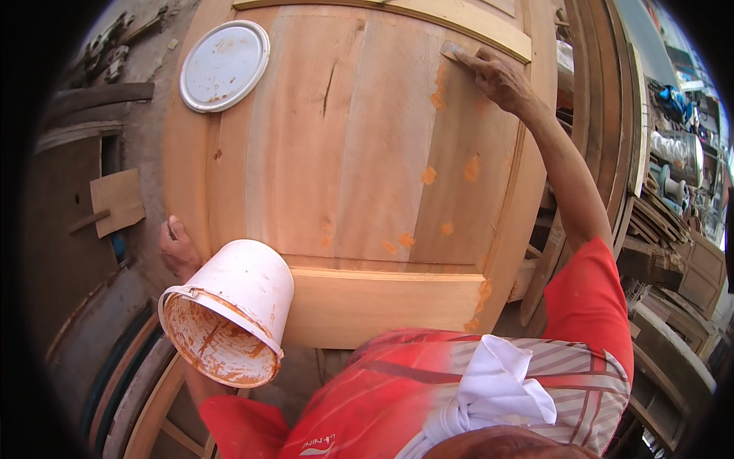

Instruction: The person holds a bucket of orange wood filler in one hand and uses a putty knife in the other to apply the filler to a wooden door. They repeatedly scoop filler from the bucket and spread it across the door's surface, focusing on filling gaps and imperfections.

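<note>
Grasping scraper (452, 50) in right hand (498, 79), one o'clock on central door (302, 161), likely for flattening filler (430, 176). With left hand (179, 249) by door edge, nine o'clock; cannot tell if gripping. With bucket (245, 279) at eight, likely for reach; lid (225, 66) toward eleven, probably out of way.

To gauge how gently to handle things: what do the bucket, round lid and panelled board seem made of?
Bucket: likely white plastic with slight sheen, judging by its smooth moulded wall. Round lid: smooth and pale with a raised rim; probably plastic, though metal is possible. Panelled board: wood, apparently unvarnished and matt, given its visible grain.
</note>
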A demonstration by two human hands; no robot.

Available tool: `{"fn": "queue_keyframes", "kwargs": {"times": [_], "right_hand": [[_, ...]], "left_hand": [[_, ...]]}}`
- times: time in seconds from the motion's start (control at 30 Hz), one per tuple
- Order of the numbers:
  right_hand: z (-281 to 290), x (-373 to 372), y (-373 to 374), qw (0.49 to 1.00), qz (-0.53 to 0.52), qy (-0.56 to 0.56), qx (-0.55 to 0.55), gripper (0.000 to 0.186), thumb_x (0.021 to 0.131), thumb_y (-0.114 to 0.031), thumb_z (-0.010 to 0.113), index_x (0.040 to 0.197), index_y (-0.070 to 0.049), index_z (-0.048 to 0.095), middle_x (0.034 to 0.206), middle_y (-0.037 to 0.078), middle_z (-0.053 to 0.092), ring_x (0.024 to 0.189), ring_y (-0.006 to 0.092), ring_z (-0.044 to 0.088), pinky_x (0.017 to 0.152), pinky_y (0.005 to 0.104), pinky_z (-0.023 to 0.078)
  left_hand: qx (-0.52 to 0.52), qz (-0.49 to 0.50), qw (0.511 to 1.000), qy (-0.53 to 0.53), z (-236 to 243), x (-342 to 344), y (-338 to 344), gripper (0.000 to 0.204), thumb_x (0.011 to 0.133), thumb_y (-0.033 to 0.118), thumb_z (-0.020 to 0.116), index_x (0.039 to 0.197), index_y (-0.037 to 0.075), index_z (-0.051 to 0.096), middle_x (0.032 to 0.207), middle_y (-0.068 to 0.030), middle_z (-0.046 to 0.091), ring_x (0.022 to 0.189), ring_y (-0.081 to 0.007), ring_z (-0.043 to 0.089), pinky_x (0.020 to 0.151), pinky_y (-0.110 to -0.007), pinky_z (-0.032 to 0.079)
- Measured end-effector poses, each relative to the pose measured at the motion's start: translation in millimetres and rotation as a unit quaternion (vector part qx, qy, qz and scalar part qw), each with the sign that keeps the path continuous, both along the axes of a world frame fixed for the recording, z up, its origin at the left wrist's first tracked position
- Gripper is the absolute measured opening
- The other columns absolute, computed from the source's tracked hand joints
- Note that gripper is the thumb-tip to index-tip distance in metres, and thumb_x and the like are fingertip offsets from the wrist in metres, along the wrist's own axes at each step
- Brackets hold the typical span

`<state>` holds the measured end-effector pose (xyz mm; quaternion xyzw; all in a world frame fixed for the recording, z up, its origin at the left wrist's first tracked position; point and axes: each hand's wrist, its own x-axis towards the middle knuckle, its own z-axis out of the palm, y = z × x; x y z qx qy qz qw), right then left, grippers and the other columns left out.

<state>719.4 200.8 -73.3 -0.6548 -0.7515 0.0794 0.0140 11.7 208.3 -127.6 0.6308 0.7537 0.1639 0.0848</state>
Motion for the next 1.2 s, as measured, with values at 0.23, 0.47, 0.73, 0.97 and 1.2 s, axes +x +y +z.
{"fn": "queue_keyframes", "kwargs": {"times": [0.23,0.47,0.73,0.97,1.2], "right_hand": [[0.3,-9.3,-12.1,1.000,-0.016,-0.011,0.010,0.059,0.096,-0.001,0.059,0.150,-0.023,0.059,0.102,0.013,0.062,0.089,0.0301,0.066,0.081,0.0445,0.052],[16.4,-25.1,3.8,0.998,-0.047,-0.029,-0.012,0.054,0.097,-0.010,0.058,0.151,-0.019,0.058,0.102,0.015,0.062,0.094,0.0301,0.065,0.084,0.0435,0.052],[18.3,-35.7,6.4,0.998,-0.057,0.001,-0.026,0.051,0.097,-0.010,0.055,0.148,-0.013,0.060,0.097,0.017,0.061,0.094,0.0322,0.064,0.084,0.0455,0.050],[12.0,-37.2,-1.6,0.997,-0.064,-0.013,-0.051,0.050,0.097,-0.012,0.057,0.146,-0.013,0.063,0.102,0.018,0.067,0.094,0.0316,0.066,0.088,0.0474,0.050],[52.5,-60.4,30.4,0.973,-0.174,0.087,-0.127,0.056,0.089,-0.010,0.053,0.145,-0.003,0.061,0.071,0.018,0.064,0.054,0.0303,0.061,0.046,0.0454,0.049]], "left_hand": [[-0.013,0.021,1.000,0.010,-1.6,-0.7,1.1,0.045,0.108,0.045,0.049,0.105,0.004,0.068,0.096,-0.0250,0.070,0.088,-0.0482,0.065,0.075,-0.053,0.049],[-0.029,0.015,0.999,-0.004,3.5,0.2,3.1,0.047,0.109,0.046,0.047,0.106,0.004,0.068,0.095,-0.0246,0.071,0.090,-0.0478,0.066,0.076,-0.053,0.050],[-0.045,0.031,0.998,-0.007,12.0,7.6,1.4,0.049,0.107,0.051,0.047,0.110,0.006,0.068,0.100,-0.0242,0.072,0.095,-0.0479,0.067,0.080,-0.054,0.050],[-0.047,0.039,0.998,-0.004,9.3,6.3,3.9,0.051,0.107,0.052,0.046,0.112,0.007,0.069,0.103,-0.0260,0.071,0.095,-0.0493,0.065,0.080,-0.054,0.050],[-0.056,0.044,0.997,-0.005,6.3,2.1,2.7,0.051,0.107,0.054,0.046,0.115,0.009,0.069,0.107,-0.0256,0.072,0.101,-0.0496,0.066,0.084,-0.054,0.051]]}}
